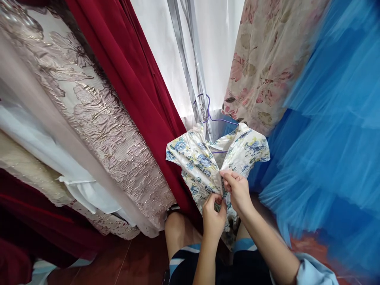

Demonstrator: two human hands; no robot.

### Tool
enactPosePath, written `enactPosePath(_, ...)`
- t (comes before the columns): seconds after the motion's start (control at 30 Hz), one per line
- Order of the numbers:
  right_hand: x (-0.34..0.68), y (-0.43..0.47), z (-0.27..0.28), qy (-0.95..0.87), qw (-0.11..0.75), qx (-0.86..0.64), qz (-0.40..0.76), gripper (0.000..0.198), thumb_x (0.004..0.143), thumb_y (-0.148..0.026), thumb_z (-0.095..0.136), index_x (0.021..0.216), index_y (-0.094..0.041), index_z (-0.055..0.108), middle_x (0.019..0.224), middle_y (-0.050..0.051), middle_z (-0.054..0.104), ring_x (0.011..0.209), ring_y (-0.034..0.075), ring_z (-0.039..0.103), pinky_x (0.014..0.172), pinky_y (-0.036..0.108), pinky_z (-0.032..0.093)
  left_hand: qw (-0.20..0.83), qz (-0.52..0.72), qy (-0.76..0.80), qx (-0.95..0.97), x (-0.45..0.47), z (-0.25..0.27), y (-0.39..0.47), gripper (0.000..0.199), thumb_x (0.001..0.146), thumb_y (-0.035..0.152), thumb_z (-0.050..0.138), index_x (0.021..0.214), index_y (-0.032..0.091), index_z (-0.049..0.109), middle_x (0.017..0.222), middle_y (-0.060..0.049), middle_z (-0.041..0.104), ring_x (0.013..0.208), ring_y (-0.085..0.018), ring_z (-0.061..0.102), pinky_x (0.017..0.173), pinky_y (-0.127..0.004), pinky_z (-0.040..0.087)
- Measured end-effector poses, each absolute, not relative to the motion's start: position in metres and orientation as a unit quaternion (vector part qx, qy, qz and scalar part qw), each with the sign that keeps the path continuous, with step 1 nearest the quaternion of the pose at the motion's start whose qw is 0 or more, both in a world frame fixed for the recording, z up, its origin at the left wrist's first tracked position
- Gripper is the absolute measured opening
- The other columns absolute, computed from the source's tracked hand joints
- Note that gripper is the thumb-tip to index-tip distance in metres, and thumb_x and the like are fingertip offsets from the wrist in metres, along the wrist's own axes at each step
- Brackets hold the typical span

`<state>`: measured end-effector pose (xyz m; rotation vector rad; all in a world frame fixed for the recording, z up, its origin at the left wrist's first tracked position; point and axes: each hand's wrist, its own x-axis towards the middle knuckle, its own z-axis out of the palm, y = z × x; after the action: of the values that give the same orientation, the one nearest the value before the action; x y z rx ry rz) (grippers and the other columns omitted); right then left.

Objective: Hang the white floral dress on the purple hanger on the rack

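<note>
Floral garment (202,160), blue on white, cap-sleeved, fingers (232,179) of left hand (213,217) and right hand (240,192) pinching its front

Right hand (239,190)'s pinching thumb to forefinger, while the left hand (213,217) is sitting just below it, fingers (210,200) curling toward the thumb. Right forearm (267,233)'s slanting inward, left forearm (205,257)'s pointing nearly straight ahead.

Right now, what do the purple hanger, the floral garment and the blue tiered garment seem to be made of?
Purple hanger: probably plastic-coated wire, slightly glossy; thin and bent like wire, solid plastic is possible. Floral garment: perhaps smooth, satiny cloth, from its soft sheen and creases; fiber unclear. Blue tiered garment: likely matte tulle netting, given its sheer, ruffled layers.
</note>
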<state>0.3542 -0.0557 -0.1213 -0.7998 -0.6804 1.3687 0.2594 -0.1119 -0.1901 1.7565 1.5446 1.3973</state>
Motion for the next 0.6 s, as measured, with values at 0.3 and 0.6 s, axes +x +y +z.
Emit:
enactPosePath(0.3, 0.352, -0.009, -0.073, -0.343, 0.683, -0.293, 0.575, 0.025, 0.065, -0.031, 0.075, 0.055, -0.017, 0.056, 0.046, -0.006, 0.044, 0.038, 0.004, 0.026, 0.038, 0.022, 0.016, 0.193, 0.471, 0.563, 0.651, 0.259, -0.203, -0.108, 0.008, 0.092, 0.023, 0.054, 0.089, 0.019, 0.06, 0.083, -0.005, 0.063, 0.082, -0.021, 0.059, 0.074, -0.028, 0.043)
enactPosePath(0.6, 0.348, 0.028, -0.031, -0.381, 0.688, -0.285, 0.548, 0.03, 0.065, -0.027, 0.074, 0.047, -0.017, 0.051, 0.042, -0.006, 0.04, 0.039, 0.004, 0.025, 0.039, 0.022, 0.016, 0.223, 0.433, 0.575, 0.657, 0.259, -0.225, -0.087, 0.008, 0.089, 0.021, 0.051, 0.084, 0.019, 0.058, 0.075, -0.003, 0.058, 0.074, -0.019, 0.056, 0.07, -0.028, 0.041)
